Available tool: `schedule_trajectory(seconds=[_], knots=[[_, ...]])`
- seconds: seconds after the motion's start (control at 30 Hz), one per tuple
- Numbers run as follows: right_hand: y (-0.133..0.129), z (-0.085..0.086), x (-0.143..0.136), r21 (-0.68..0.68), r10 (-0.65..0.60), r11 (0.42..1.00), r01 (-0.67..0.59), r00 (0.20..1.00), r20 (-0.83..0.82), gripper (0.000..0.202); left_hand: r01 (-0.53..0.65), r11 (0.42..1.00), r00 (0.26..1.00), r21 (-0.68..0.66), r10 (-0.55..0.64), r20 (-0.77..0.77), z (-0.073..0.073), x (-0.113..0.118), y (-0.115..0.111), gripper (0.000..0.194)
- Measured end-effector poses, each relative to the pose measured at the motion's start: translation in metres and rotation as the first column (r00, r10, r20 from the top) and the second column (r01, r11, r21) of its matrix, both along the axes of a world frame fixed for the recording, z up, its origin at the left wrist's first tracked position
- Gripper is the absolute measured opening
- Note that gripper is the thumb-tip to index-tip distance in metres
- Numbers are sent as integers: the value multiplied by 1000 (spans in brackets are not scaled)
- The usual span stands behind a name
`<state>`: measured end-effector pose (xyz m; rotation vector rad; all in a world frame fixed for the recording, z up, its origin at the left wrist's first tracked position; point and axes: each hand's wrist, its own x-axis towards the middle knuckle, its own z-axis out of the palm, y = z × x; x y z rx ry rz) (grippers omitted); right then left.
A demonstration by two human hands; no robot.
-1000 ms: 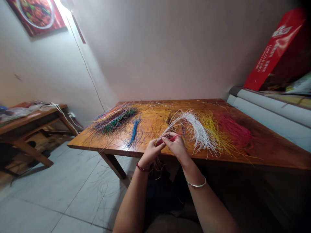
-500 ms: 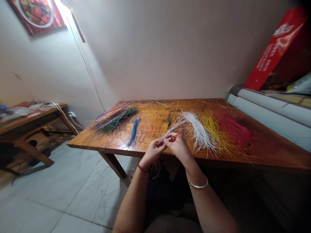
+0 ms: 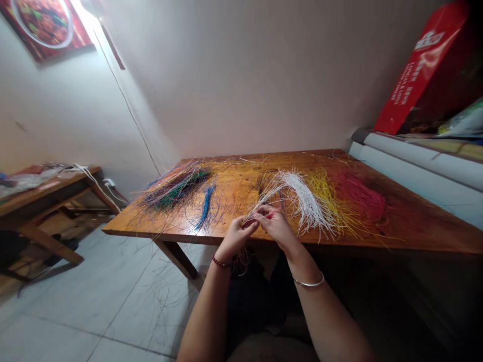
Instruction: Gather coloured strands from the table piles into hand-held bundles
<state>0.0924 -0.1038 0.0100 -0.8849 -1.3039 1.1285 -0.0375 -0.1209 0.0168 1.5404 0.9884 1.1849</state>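
My left hand [image 3: 237,235] is closed around a bundle of thin, wire-like strands [image 3: 265,195], mostly pale. The bundle fans out up and to the right over the table, and loose ends hang below my hand past the table's edge. My right hand [image 3: 276,226] meets the left one, its thumb and fingers pinched on a pinkish-red strand [image 3: 270,215] at the bundle. The exact grip of the fingertips is too small to make out. Just right of my hands lies a pile of white strands [image 3: 307,201].
On the wooden table [image 3: 234,171], yellow strands [image 3: 326,193] and pink strands [image 3: 362,198] lie to the right. A small blue bunch [image 3: 206,206] and a mixed multicoloured heap [image 3: 175,188] lie left. A red box [image 3: 418,70] stands far right; another table [image 3: 49,193] is at left.
The view has shifted slightly. My right hand has turned a little and closed in on the bundle, and less of the red strand shows. My left hand keeps its hold.
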Motion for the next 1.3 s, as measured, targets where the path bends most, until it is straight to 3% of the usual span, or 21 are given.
schedule_trajectory(seconds=[0.13,0.4,0.7,1.03,1.3], knots=[[-5,7,-5,-53,79,995,-89,983,-168,19,0,998,1000,-61,2,31,3,0,-2,29],[-9,10,-8,-81,171,976,-200,946,-277,21,92,991,993,-95,-85,81,9,-2,-3,29],[-11,12,-12,-81,214,956,-281,861,-461,23,54,995,991,-88,-43,127,-1,-5,2,32],[-8,7,-17,-37,177,967,-251,774,-609,23,81,989,985,-121,-62,159,-6,-8,7,35],[-12,13,-14,-30,132,983,-181,812,-569,26,81,981,976,-179,-42,215,-4,-6,6,36]])
